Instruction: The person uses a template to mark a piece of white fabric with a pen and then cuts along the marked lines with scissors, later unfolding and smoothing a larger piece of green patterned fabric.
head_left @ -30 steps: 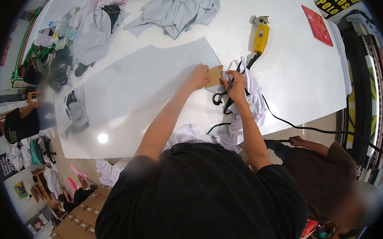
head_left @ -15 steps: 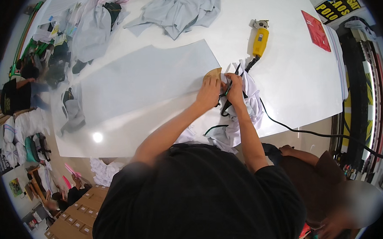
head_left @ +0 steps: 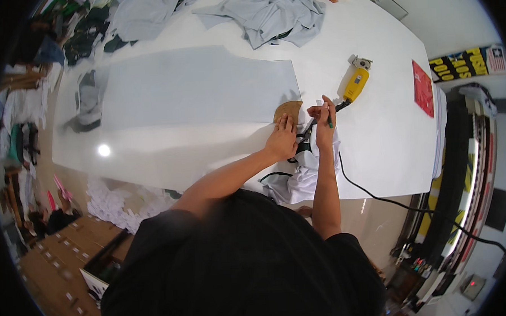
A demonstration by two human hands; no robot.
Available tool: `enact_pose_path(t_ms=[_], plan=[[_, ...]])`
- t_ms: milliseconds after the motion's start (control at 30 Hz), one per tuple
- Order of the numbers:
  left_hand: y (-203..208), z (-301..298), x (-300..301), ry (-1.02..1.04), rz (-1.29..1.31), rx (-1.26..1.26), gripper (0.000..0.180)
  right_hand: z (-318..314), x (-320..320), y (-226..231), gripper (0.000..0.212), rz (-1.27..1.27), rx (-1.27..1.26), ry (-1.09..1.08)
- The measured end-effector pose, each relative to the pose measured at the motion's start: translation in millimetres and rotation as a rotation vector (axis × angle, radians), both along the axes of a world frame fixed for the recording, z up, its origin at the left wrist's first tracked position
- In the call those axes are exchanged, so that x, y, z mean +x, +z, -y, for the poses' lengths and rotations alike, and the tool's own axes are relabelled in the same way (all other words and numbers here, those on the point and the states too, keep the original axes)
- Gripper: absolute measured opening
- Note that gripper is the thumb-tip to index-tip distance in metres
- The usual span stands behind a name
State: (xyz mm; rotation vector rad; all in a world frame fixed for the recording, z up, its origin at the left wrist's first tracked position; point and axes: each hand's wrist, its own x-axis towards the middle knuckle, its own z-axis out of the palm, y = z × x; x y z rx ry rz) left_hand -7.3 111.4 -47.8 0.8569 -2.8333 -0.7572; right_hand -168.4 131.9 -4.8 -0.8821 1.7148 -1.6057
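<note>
My left hand (head_left: 282,138) lies flat with its fingers on a small curved brown pattern piece (head_left: 287,109). That piece rests on the near right corner of a large flat grey fabric panel (head_left: 188,87). Just right of it, my right hand (head_left: 324,124) is raised with bent fingers around a slim green pen (head_left: 330,122). Between the two hands lie black-handled scissors (head_left: 304,143), partly hidden. They rest by a crumpled white cloth (head_left: 307,175), which spreads toward my body under my right forearm.
A yellow electric cloth cutter (head_left: 357,84) lies right of the panel, its black cord (head_left: 373,197) running off the near edge. Crumpled grey fabric (head_left: 280,13) sits at the back, a red packet (head_left: 423,88) at the right. Brown cartons (head_left: 59,257) stand at lower left.
My right hand has lifted off the scissors and white cloth, and now shows a green pen. My left hand stays on the pattern piece. The whole view has turned slightly.
</note>
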Motion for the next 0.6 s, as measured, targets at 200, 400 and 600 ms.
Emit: enact_pose_path(t_ms=[200,400,600], plan=[[-4.4,-5.9,3.1,0.013,-0.03,-0.034,0.073,24.0,4.2,-8.7,0.031,0.187,0.138,0.255],[-9.6,-9.5,4.6,0.032,-0.097,-0.014,0.075,41.1,10.4,-16.6,0.025,-0.109,0.285,0.546],[-17.4,-11.5,2.2,0.05,-0.041,-0.053,0.07,48.7,20.3,-14.4,0.024,-0.257,0.333,0.66]])
